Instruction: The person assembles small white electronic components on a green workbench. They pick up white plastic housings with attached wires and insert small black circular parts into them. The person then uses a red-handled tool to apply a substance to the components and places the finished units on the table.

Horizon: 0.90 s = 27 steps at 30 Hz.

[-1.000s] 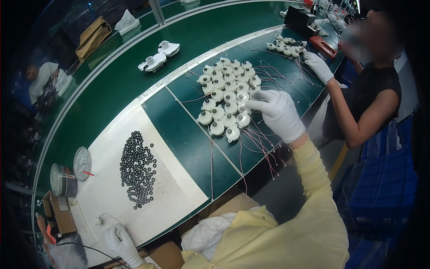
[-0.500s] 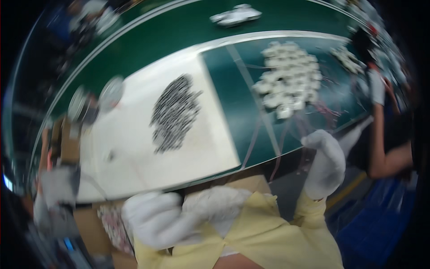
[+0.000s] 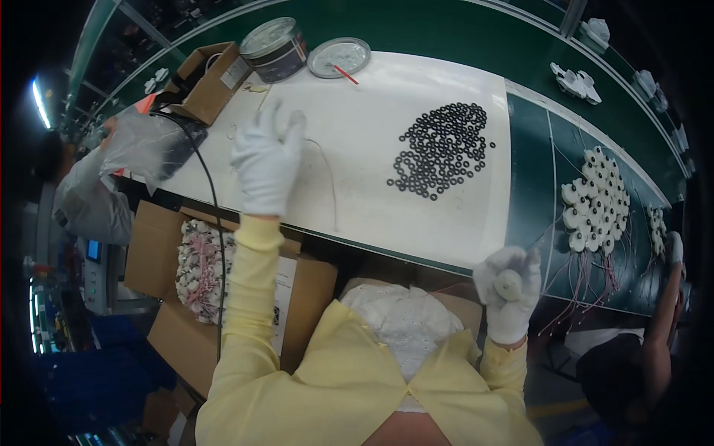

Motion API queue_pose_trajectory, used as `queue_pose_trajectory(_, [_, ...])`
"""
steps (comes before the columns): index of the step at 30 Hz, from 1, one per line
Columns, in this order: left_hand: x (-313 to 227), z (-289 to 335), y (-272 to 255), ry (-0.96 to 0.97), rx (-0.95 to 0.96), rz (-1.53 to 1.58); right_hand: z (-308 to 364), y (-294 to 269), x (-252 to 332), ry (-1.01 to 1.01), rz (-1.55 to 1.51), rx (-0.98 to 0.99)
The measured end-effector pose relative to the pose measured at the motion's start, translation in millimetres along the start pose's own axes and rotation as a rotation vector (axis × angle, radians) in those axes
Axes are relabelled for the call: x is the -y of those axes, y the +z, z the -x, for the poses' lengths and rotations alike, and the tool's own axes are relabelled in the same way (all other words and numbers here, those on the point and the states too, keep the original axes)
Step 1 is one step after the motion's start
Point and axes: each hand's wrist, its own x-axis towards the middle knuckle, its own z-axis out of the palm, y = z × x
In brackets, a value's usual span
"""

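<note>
Two gloved hands in view, both the wearer's own, well apart.

Right hand [image 3: 509, 291]: raised at the front edge of the table, palm up, fingers curled in around one round white part [image 3: 508, 285]; part sits at the fingers, face showing. Left hand [image 3: 265, 167]: above the white sheet [image 3: 357, 141], fingers loosely parted, thumb standing off from them; no object seen in it, cannot tell what lies beneath the palm. Thin wire [image 3: 332, 182] on the sheet just right of the left hand, running toward the front edge.

Further out: heap of black rings [image 3: 442, 152] on the sheet, between the hands and farther back. Cluster of white parts [image 3: 595, 201] on the green tabletop [image 3: 529, 171], right of the sheet, pinkish leads trailing to the front edge. Open carton [image 3: 178, 334] below the left forearm, holding more wired white pieces [image 3: 199, 275]. Black cable [image 3: 216, 201] crosses beside that forearm.

Back left: tub [image 3: 277, 63], round lid [image 3: 327, 68] next to it with a red stick [image 3: 345, 73] on it, small brown box [image 3: 212, 93]. Far right: co-worker's gloved hand [image 3: 675, 247] near a smaller cluster [image 3: 656, 227].
</note>
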Motion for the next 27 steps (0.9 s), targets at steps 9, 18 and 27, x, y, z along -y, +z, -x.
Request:
queue_pose_trajectory(9, [-2.6, 30.3, 3.1, -0.002, 0.406, 0.256, -37.3, 1.6, 31.9, -0.020, 0.600, -0.136])
queue_pose_trajectory(18, [3.2, 48.1, -23.1, 0.063, 0.447, 0.447, -72.9, 7.8, 39.9, 0.077, 0.854, -0.078])
queue_pose_trajectory(27, [4.2, 46.2, -25.9, 0.021, 0.467, 0.524, -102.9, 20.5, 30.6, -0.290, 1.428, 0.177])
